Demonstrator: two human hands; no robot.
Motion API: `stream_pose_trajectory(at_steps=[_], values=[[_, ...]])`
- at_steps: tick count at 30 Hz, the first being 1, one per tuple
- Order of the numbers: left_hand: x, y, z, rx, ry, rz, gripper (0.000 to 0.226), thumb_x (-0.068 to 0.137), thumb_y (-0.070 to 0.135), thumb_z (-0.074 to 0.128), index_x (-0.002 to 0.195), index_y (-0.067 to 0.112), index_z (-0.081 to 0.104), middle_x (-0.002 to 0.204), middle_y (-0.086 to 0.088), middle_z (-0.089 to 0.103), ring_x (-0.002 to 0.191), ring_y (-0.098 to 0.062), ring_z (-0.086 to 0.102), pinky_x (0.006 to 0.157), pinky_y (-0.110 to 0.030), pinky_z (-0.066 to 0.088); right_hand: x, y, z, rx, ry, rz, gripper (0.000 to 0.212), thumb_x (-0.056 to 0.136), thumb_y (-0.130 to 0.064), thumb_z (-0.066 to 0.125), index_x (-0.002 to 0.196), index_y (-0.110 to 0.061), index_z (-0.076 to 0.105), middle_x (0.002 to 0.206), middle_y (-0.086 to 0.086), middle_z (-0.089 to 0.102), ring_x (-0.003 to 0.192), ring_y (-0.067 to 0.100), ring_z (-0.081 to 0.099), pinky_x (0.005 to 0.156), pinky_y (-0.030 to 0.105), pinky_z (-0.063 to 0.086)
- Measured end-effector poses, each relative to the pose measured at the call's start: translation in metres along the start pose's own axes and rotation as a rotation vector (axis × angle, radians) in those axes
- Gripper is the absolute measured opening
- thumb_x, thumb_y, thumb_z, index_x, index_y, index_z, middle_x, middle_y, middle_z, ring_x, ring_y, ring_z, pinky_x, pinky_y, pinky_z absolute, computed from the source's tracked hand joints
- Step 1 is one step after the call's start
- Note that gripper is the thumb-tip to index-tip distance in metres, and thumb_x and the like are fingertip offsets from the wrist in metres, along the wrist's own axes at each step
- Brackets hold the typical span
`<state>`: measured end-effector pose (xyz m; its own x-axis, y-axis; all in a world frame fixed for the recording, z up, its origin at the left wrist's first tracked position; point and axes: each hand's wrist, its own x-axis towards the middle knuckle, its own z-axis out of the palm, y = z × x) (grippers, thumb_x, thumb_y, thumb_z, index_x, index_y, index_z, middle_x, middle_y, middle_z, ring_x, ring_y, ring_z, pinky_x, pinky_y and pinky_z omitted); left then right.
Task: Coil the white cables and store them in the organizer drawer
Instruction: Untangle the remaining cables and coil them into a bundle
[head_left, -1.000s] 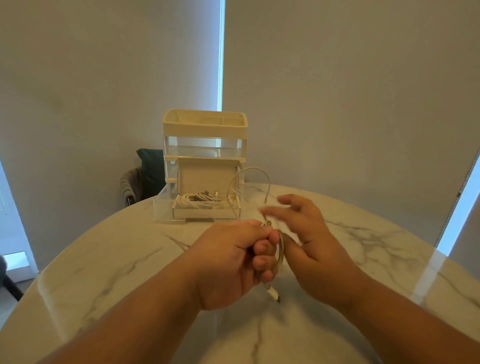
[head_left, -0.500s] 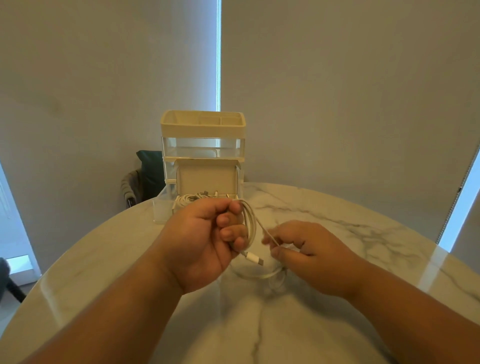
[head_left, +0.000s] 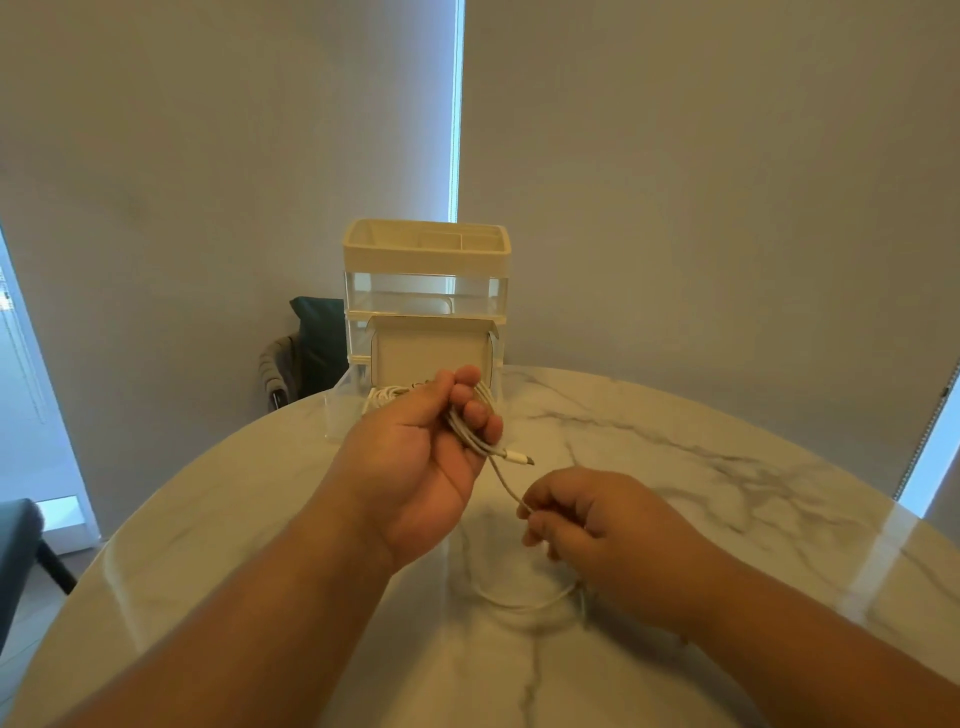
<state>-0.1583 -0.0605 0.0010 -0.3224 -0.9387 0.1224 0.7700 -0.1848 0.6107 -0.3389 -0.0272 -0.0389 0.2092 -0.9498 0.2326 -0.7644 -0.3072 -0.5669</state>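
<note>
The left hand (head_left: 415, 467) grips the coiled cable (head_left: 470, 436) in curled fingers (head_left: 475, 413) just before the open drawer (head_left: 340, 410); the right hand (head_left: 597, 525) pinches its tail. The slack loop on the bench (head_left: 727, 493), seemingly loose, may snag or spring the coil apart.

Left hand (head_left: 415, 467) higher, nearer the drawer (head_left: 340, 415).

Cable (head_left: 501, 475): white; plug end white with a darker tip, possibly metal, though the view is blurred there. Table (head_left: 675, 467): white marble pattern with grey veining. Organizer (head_left: 426, 254): cream top tray and cream lower tier, with a clear, colourless band between. Stored cables (head_left: 382, 395): white. Cushion (head_left: 319, 338) behind: dark green. Blinds (head_left: 675, 182): plain grey-beige.
</note>
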Motion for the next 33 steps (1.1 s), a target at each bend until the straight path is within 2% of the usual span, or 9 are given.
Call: stream_pose_trajectory(at_steps=[2, 4, 8, 12, 15, 18, 22, 27, 33], values=[[-0.001, -0.001, 0.001, 0.009, 0.031, 0.033, 0.024, 0.101, 0.019, 0.047, 0.103, 0.003, 0.064, 0.071, -0.003, 0.066, 0.064, -0.012, 0.067, 0.067, -0.028, 0.061, -0.002, -0.006, 0.004, 0.177, -0.053, 0.018, 0.014, 0.094, -0.019, 0.059, 0.095, -0.029, 0.068, 0.088, -0.013, 0.074, 0.082, 0.006, 0.069, 0.084, 0.036, 0.056], [0.000, -0.003, 0.002, 0.042, 0.063, 0.060, 0.022, 0.100, 0.017, 0.048, 0.103, 0.003, 0.065, 0.077, -0.006, 0.072, 0.071, -0.015, 0.072, 0.074, -0.029, 0.061, -0.005, -0.012, 0.007, 0.457, -0.130, 0.062, 0.020, 0.096, -0.007, 0.055, 0.096, -0.021, 0.069, 0.077, 0.000, 0.073, 0.069, 0.021, 0.069, 0.071, 0.036, 0.056], [0.000, -0.001, -0.002, 0.114, 0.152, 0.094, 0.018, 0.099, 0.014, 0.050, 0.104, 0.003, 0.065, 0.084, -0.008, 0.076, 0.080, -0.017, 0.075, 0.078, -0.029, 0.058, -0.007, -0.010, 0.008, 0.579, -0.132, 0.074, 0.017, 0.093, -0.016, 0.065, 0.100, -0.029, 0.075, 0.058, -0.001, 0.053, 0.051, 0.016, 0.050, 0.054, 0.029, 0.040], [0.005, 0.003, -0.008, 0.170, 0.238, 0.072, 0.018, 0.099, 0.013, 0.052, 0.108, 0.003, 0.064, 0.092, -0.011, 0.077, 0.084, -0.019, 0.075, 0.075, -0.030, 0.058, -0.008, -0.015, 0.001, 0.294, 0.001, 0.053, 0.016, 0.091, -0.024, 0.066, 0.093, -0.038, 0.075, 0.063, -0.015, 0.061, 0.055, 0.001, 0.053, 0.061, 0.015, 0.040], [0.009, -0.001, -0.012, 0.202, 0.326, 0.071, 0.018, 0.100, 0.014, 0.051, 0.107, 0.002, 0.063, 0.092, -0.013, 0.076, 0.078, -0.018, 0.075, 0.067, -0.026, 0.061, -0.009, -0.020, -0.008, 0.091, 0.122, 0.023, 0.014, 0.091, -0.030, 0.065, 0.085, -0.039, 0.074, 0.084, -0.026, 0.068, 0.081, -0.008, 0.061, 0.068, 0.009, 0.042], [0.012, -0.002, -0.013, 0.212, 0.381, 0.077, 0.018, 0.102, 0.014, 0.049, 0.106, 0.001, 0.060, 0.097, -0.014, 0.072, 0.079, -0.019, 0.073, 0.068, -0.026, 0.058, -0.012, -0.026, -0.008, 0.001, 0.057, -0.007, 0.014, 0.092, -0.035, 0.063, 0.094, -0.043, 0.074, 0.086, -0.029, 0.067, 0.089, -0.010, 0.059, 0.077, 0.012, 0.046], [0.014, 0.000, -0.017, 0.215, 0.440, 0.076, 0.020, 0.101, 0.013, 0.049, 0.113, 0.000, 0.059, 0.102, -0.015, 0.070, 0.086, -0.021, 0.070, 0.072, -0.029, 0.057, -0.016, -0.037, -0.001, -0.126, 0.018, -0.084, 0.024, 0.095, -0.037, 0.057, 0.116, -0.042, 0.069, 0.099, -0.033, 0.064, 0.102, -0.012, 0.053, 0.081, 0.000, 0.037], [0.011, -0.006, -0.014, 0.323, 0.416, 0.116, 0.010, 0.096, 0.014, 0.058, 0.099, 0.007, 0.064, 0.097, -0.012, 0.075, 0.088, -0.021, 0.074, 0.076, -0.028, 0.059, -0.020, -0.043, -0.011, -0.283, 0.123, -0.114, 0.023, 0.097, -0.042, 0.049, 0.111, -0.039, 0.067, 0.098, -0.025, 0.068, 0.095, 0.000, 0.058, 0.082, 0.020, 0.048], [0.010, -0.008, -0.010, 0.334, 0.394, 0.104, 0.015, 0.097, 0.013, 0.057, 0.100, 0.001, 0.066, 0.087, -0.012, 0.077, 0.078, -0.017, 0.075, 0.068, -0.025, 0.061, -0.024, -0.041, -0.018, -0.353, 0.191, -0.153, 0.022, 0.097, -0.046, 0.045, 0.106, -0.041, 0.065, 0.087, -0.027, 0.066, 0.089, 0.000, 0.058, 0.073, 0.016, 0.046]])
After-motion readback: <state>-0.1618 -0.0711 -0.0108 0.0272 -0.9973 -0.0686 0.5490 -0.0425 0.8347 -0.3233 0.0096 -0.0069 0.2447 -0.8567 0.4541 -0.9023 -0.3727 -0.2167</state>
